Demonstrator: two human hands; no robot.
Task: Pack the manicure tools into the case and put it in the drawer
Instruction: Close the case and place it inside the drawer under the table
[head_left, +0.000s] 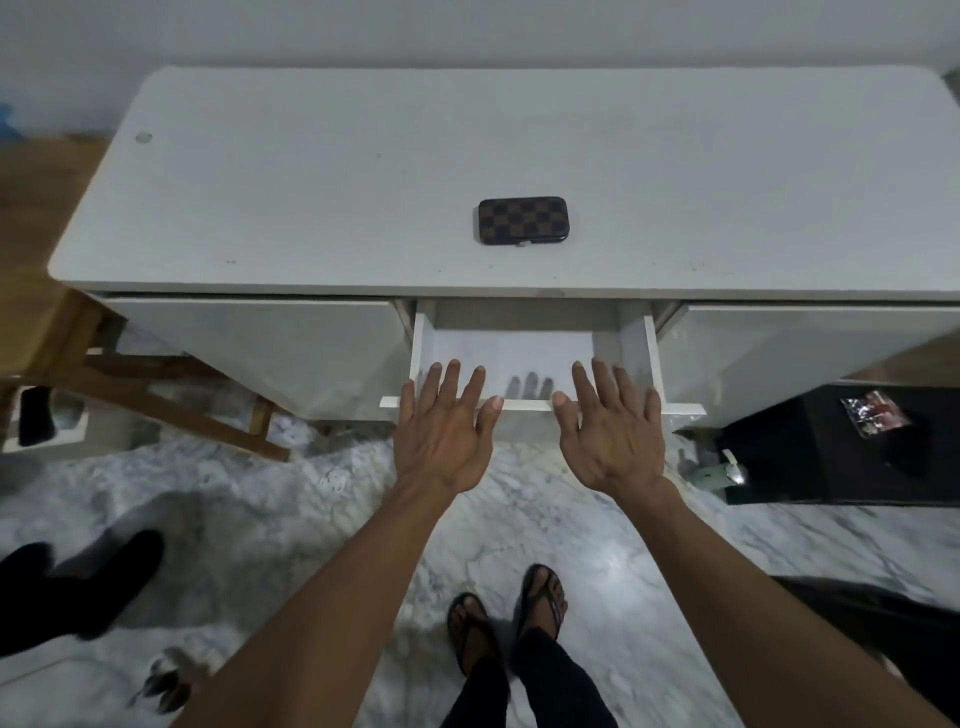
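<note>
A brown checkered manicure case lies closed and flat on the white cabinet top, a little behind the front edge. Below it the middle drawer is pulled out, and I see nothing lying inside. My left hand and my right hand hover side by side over the drawer's front edge, palms down, fingers spread, holding nothing. Both hands are well in front of the case and apart from it. No loose manicure tools are in view.
Closed white fronts flank the drawer at left and right. A wooden stand leans at the left. A black box sits on the marble floor at the right. My feet in sandals stand below.
</note>
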